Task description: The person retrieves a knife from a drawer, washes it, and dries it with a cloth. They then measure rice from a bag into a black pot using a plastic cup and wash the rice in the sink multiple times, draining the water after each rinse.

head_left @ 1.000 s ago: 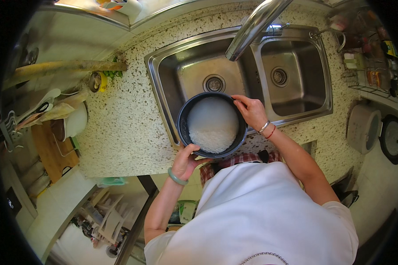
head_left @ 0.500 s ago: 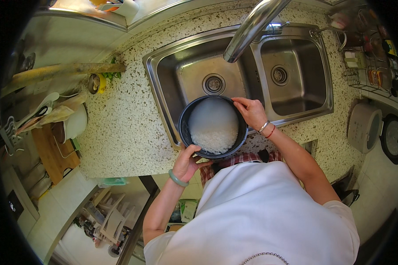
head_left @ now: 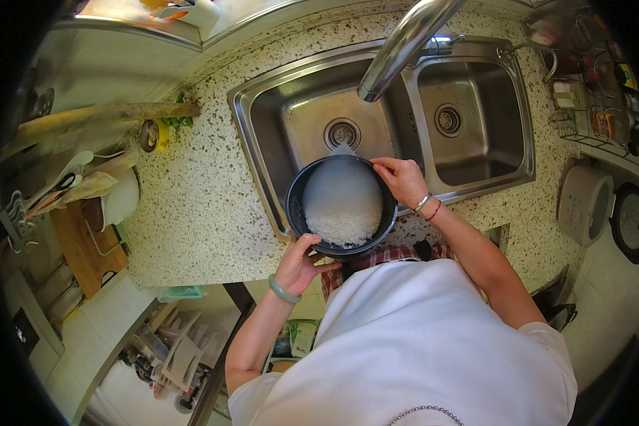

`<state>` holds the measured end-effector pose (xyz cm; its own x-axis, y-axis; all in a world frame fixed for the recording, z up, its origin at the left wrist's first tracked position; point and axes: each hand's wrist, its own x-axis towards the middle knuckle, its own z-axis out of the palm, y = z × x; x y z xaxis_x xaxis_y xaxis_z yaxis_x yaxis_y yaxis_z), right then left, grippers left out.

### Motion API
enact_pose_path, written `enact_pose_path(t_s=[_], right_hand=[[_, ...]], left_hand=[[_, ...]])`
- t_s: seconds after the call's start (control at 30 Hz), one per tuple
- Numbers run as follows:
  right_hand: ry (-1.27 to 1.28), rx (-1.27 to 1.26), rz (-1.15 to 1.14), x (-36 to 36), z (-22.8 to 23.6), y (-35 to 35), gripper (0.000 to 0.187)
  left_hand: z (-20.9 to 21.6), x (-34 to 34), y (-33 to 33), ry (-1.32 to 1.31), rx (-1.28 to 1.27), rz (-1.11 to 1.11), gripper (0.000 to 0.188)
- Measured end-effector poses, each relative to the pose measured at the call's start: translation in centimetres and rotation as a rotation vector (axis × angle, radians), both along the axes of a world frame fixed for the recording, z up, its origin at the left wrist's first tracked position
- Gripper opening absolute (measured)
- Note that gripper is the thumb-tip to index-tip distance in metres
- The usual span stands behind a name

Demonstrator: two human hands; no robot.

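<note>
A dark rice cooker pot point(head_left: 294, 213) is tilted away from me over the near edge of the left sink basin point(head_left: 277, 135). White rice point(head_left: 344, 221) lies in its near part, with cloudy water point(head_left: 342, 181) toward the far side. A thin stream of that water runs over the far rim by the drain point(head_left: 343, 133). My left hand point(head_left: 299, 266) grips the pot's near left rim, thumb on top and fingers underneath. With thumb and fingers closed, my right hand point(head_left: 402, 181) holds the right rim.
A curved metal faucet point(head_left: 412, 46) reaches over the sink from the far side. To the right is a second basin point(head_left: 468, 131). Speckled counter point(head_left: 184, 206) surrounds the sink. A wooden board point(head_left: 85, 248) and a rice cooker body point(head_left: 586, 206) stand at the sides.
The pot has tipped slightly farther, and cloudy water that was inside the rim now spills over the far edge into the sink. Both hands keep their hold.
</note>
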<state>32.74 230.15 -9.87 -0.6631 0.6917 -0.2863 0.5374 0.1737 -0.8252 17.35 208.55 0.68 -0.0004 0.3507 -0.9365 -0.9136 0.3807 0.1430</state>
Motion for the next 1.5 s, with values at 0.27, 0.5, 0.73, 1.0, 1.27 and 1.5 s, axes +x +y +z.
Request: enact_pose_path(t_s=[0.27,0.5,0.73,1.0,1.27,1.5], right_hand=[[-0.018,0.005,0.017,-0.1,0.1,0.1,0.019],[-0.022,-0.006,0.020,0.0,-0.1,0.1,0.019],[-0.035,-0.004,0.026,-0.2,0.0,0.1,0.019],[-0.071,-0.031,0.043,-0.2,0.2,0.4,0.020],[-0.065,-0.037,0.050,-0.2,0.3,0.5,0.020],[-0.106,-0.092,0.039,-0.3,0.4,0.6,0.020]], left_hand=[[-0.1,-0.1,-0.2,-0.008,-0.020,-0.013,0.027],[0.2,-0.2,-0.2,-0.007,-0.011,-0.017,0.025],[0.3,-0.2,-0.2,-0.016,-0.023,-0.021,0.025],[0.8,-0.4,0.3,-0.029,-0.032,-0.029,0.034],[1.0,-0.5,0.3,-0.048,-0.030,-0.044,0.037],[1.1,-0.8,0.4,-0.060,-0.029,-0.067,0.038]])
